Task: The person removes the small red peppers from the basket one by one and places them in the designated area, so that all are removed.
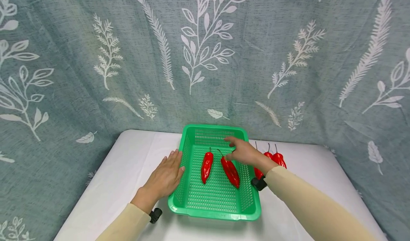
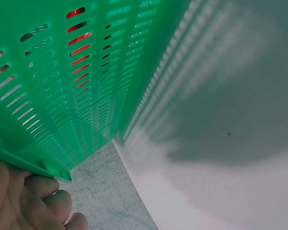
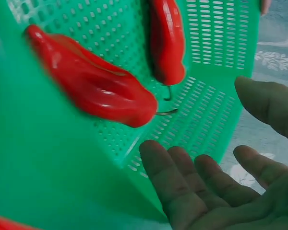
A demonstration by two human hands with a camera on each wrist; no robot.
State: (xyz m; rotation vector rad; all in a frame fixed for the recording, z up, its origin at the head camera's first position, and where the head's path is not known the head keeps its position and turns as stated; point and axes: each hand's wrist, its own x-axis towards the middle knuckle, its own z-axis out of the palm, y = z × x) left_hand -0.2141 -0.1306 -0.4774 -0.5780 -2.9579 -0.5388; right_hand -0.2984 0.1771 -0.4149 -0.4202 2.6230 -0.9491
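Note:
Two red peppers (image 1: 230, 171) with thin stems lie apart on the floor of a green perforated basket (image 1: 214, 212). Over the basket's right side hovers my right hand (image 1: 245, 152), fingers spread and nothing between them. In the right wrist view a pepper (image 3: 96, 81) lies a short way from those fingertips (image 3: 153, 151). My left hand (image 1: 166, 175) rests along the left rim with its fingers straight; the left wrist view shows its palm side (image 2: 14, 201) against the rim from outside, gripping nothing.
On the white table (image 1: 144, 152), several more red peppers (image 1: 278, 159) lie to the right of the basket, partly hidden by my right forearm. A grey-green cloth with white leaf prints (image 1: 205, 105) hangs behind the table.

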